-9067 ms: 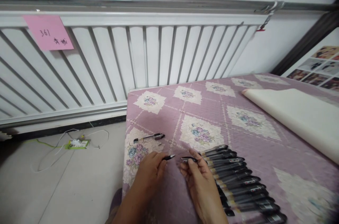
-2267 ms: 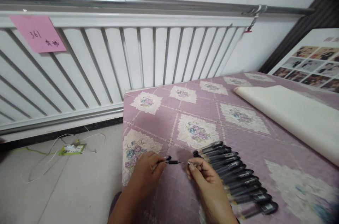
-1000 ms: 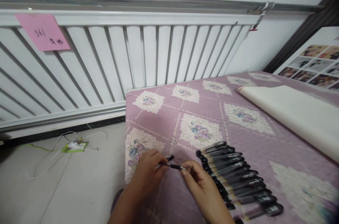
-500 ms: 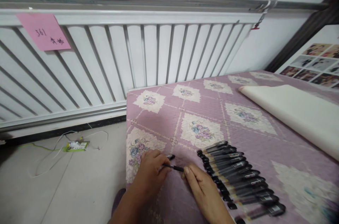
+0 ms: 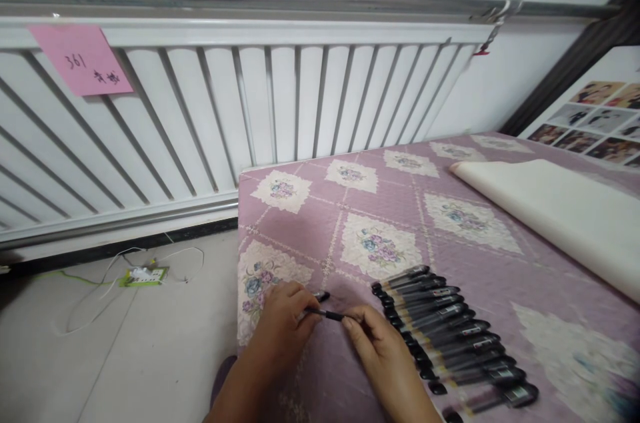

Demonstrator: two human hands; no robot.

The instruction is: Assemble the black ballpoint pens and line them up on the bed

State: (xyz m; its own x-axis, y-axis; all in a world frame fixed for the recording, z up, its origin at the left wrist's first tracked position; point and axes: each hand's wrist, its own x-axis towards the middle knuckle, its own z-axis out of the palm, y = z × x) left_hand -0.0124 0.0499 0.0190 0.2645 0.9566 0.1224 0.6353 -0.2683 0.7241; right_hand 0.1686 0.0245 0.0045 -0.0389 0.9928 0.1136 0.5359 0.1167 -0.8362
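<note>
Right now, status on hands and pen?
Left hand and right hand both grip one black pen. Row of pens lies just beyond right hand.

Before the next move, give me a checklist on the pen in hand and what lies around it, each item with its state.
1. Grip of left hand on pen: ok.
2. Pinch of right hand on the pen's other end: ok.
3. The pen's parts joined: cannot tell, fingers hide the ends.
4. The pen row lined up and apart from the right hand: ok.
5. Small black piece at the left hand, held or lying loose: cannot tell.
6. The roll apart from both hands: ok.
</note>
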